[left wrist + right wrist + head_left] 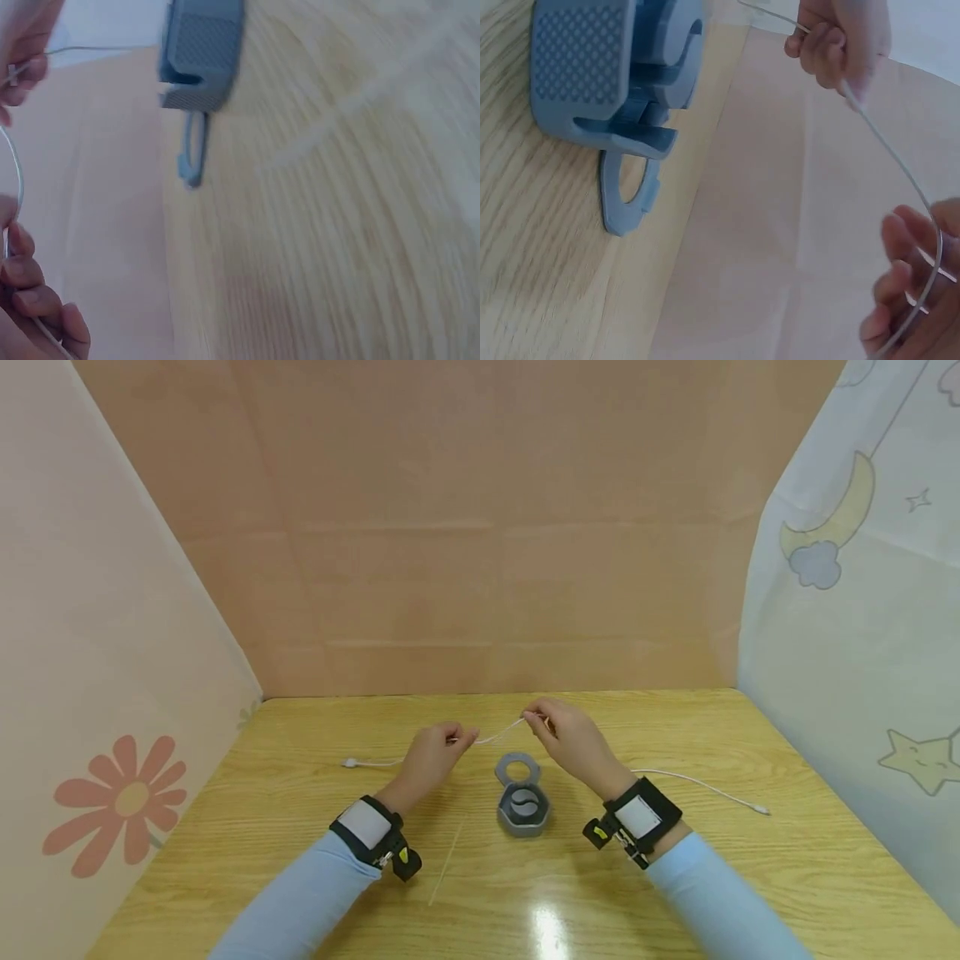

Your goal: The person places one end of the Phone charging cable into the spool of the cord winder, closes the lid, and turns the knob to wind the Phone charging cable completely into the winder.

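Note:
A thin white cable [498, 733] stretches between my two hands above the wooden table [300, 827]. My left hand [459, 740] pinches it on the left and my right hand [535, 719] pinches it on the right, with a short slack span between them. The cable's ends trail onto the table at far left [349, 763] and far right [761, 810]. Below the hands sits a grey hexagonal cable case [522, 808] with its ring-shaped lid [517, 768] flipped open. In the wrist views the case [201, 52] [592, 75] lies close by, and the cable [15, 172] [896, 154] curves between the fingers.
A thin pale strip [447, 858] lies on the table in front of the left wrist. Cloth walls close the table at the back and on both sides. Black bands with cameras sit on both wrists.

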